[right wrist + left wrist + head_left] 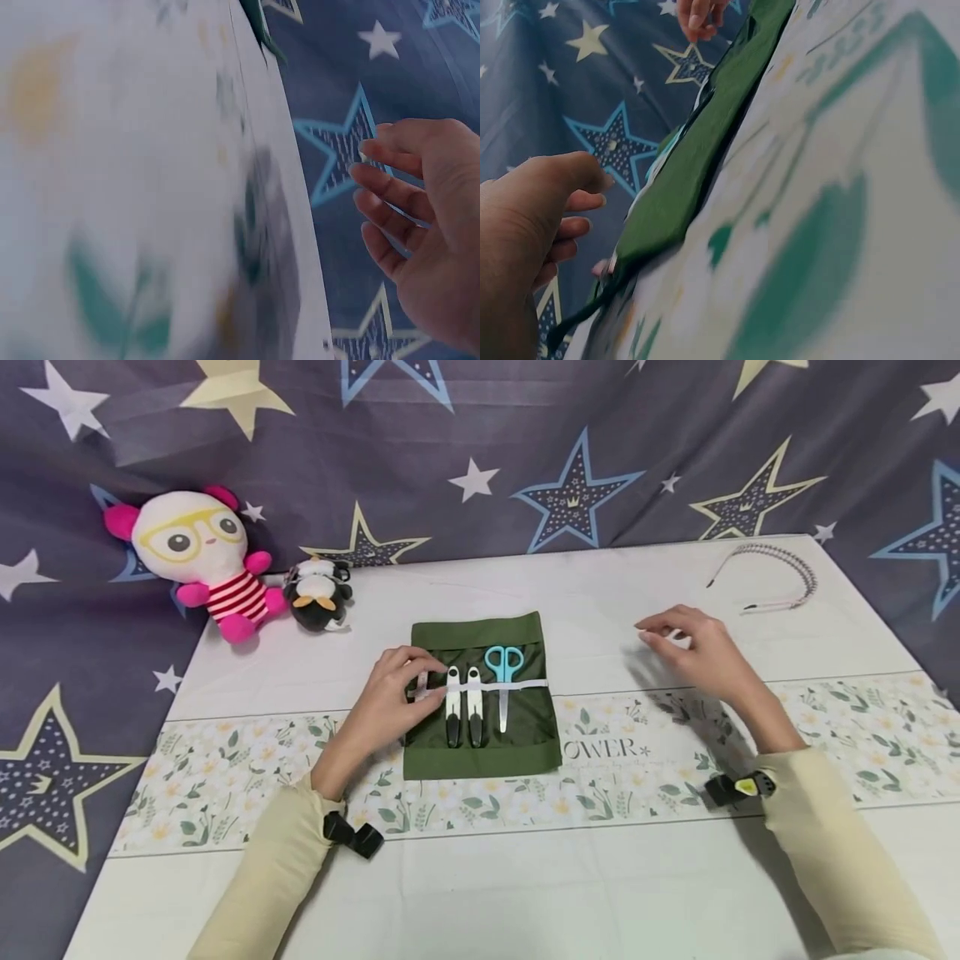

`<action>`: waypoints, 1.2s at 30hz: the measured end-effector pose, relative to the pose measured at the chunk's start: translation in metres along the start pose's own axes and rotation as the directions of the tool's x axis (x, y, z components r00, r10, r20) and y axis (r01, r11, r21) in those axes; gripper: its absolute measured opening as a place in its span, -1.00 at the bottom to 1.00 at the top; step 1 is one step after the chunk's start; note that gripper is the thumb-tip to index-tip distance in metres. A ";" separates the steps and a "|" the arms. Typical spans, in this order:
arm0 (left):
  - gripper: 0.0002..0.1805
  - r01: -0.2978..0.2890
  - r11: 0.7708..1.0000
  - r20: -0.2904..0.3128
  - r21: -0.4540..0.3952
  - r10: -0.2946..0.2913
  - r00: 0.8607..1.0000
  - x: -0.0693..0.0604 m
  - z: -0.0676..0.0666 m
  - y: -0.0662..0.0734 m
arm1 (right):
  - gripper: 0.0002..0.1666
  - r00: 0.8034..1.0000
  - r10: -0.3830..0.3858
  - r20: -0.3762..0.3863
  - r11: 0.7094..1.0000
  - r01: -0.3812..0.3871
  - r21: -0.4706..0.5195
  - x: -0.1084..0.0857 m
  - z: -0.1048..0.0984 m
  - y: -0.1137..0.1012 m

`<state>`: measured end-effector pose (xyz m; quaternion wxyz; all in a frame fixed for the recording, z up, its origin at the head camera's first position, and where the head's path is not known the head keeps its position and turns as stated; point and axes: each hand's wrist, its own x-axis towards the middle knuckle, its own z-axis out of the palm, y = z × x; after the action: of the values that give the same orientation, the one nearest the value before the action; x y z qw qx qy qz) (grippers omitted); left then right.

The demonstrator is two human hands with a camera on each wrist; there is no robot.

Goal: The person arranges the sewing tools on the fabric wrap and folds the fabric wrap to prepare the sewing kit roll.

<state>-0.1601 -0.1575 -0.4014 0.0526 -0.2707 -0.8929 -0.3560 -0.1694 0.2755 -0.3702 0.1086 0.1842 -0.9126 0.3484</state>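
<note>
Nearest: pale sleeves reach in from lower left and lower right of the frame, a black wrist-worn camera (360,837) on the left one, another on the right. Under them, the white counter (465,893) with its floral band.

Left hand (392,695): over the left edge of the green pouch (480,765), mid-frame. Thumb and index finger curve towards each other, gap between, nothing seen clamped; the left wrist view also shows the thumb standing off from the other fingers. Contact with the pouch: cannot tell.

Right hand (701,647): right of centre, above the counter, well apart from the pouch. Fingers loosely bent, holding nothing visible.

Key relation: the left white-and-black tool (453,706) lies just right of the left fingertips, long axis running up and down the frame, black end low. Touching or merely beside, unclear. The left hand is clearly the nearer. A second white-and-black tool (474,706) sits parallel, then turquoise scissors (504,674), handles up, blades down. A pale strap (534,683) crosses all three.

Far: penguin plush (315,587) and pink-and-white plush (236,597), upper left; headband (807,575), upper right. Behind, star-printed cloth (420,468).
</note>
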 end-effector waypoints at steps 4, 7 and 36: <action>-0.73 -0.058 0.998 0.002 0.012 0.058 0.998 0.009 0.008 0.006 | -0.78 0.996 0.073 -0.042 0.997 -0.075 -0.030 -0.020 -0.015 0.012; -0.73 -0.081 0.997 0.008 0.019 0.081 0.997 0.014 0.014 0.010 | -0.76 0.991 0.117 -0.067 0.992 -0.120 -0.041 -0.034 -0.024 0.020; -0.68 -0.129 0.991 0.087 0.026 0.127 0.988 0.043 0.045 0.027 | -0.64 0.933 0.358 -0.043 0.927 -0.361 -0.100 -0.109 -0.050 0.057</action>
<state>-0.1778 -0.0925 -0.4060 0.0417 -0.3414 -0.8806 -0.3260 -0.0907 0.3768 -0.4034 0.0635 0.0038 -0.9468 0.3154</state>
